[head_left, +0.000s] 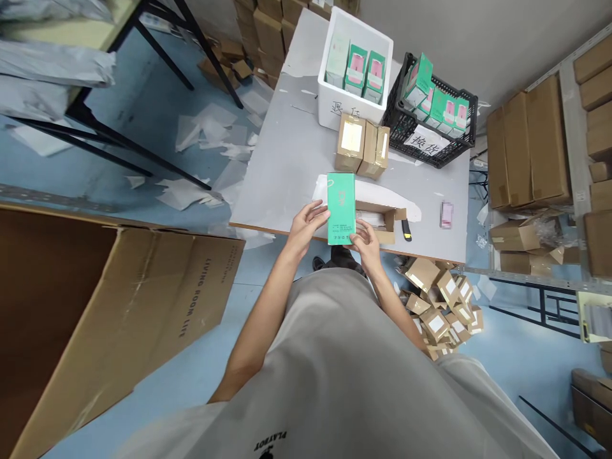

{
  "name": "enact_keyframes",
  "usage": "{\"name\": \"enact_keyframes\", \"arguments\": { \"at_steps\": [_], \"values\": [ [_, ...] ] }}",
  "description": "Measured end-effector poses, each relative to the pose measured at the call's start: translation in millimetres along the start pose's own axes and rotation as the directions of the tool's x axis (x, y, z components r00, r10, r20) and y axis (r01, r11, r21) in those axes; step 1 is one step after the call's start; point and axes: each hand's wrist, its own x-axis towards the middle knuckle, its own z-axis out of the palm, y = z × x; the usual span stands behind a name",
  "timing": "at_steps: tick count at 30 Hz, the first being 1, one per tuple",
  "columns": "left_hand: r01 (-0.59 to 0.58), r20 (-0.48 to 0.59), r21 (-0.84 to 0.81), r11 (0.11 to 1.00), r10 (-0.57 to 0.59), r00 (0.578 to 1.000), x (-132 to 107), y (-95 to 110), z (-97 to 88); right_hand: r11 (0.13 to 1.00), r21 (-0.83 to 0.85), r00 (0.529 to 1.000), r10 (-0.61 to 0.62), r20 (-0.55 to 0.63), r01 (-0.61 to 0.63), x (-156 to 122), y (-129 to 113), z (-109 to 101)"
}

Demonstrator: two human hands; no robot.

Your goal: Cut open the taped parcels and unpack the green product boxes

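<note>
I hold a flat green product box upright over the near edge of the grey table. My left hand grips its left side with fingers curled round the edge. My right hand pinches its lower right corner. Just behind the green box lies an opened brown carton on the table.
Two sealed brown cartons sit mid-table. Behind them stand a white foam bin and a black crate, both with green boxes. A box cutter and a pink item lie at right. Small cartons are piled on the floor; a large cardboard box stands at left.
</note>
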Motion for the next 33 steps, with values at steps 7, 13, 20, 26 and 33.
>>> {"name": "enact_keyframes", "arguments": {
  "at_steps": [7, 13, 20, 26, 33],
  "values": [
    [0.128, -0.002, -0.018, 0.992, -0.128, 0.992, -3, 5, 3.5, 0.988, 0.093, 0.989, 0.112, 0.098, -0.121, -5, 4, -7],
    [-0.05, -0.12, 0.121, 0.991, 0.064, 0.991, -7, 0, 16.4, 0.983, -0.179, 1.0, -0.029, 0.009, 0.03, -7, -2, -2],
    [-0.09, -0.139, 0.162, 0.983, 0.113, 0.984, -15, -2, 26.9, 0.969, -0.244, 0.996, -0.059, -0.067, 0.042, -2, -3, -5],
    [0.131, 0.06, -0.03, 0.991, -0.129, 0.99, -16, 4, 19.4, 0.992, 0.045, 0.99, 0.112, 0.08, -0.116, -4, 1, -11],
    [0.045, -0.087, 0.073, 0.996, -0.038, 0.995, -10, -3, 18.6, 0.968, -0.25, 1.0, -0.023, -0.018, 0.017, -3, 0, -14]
  ]
}}
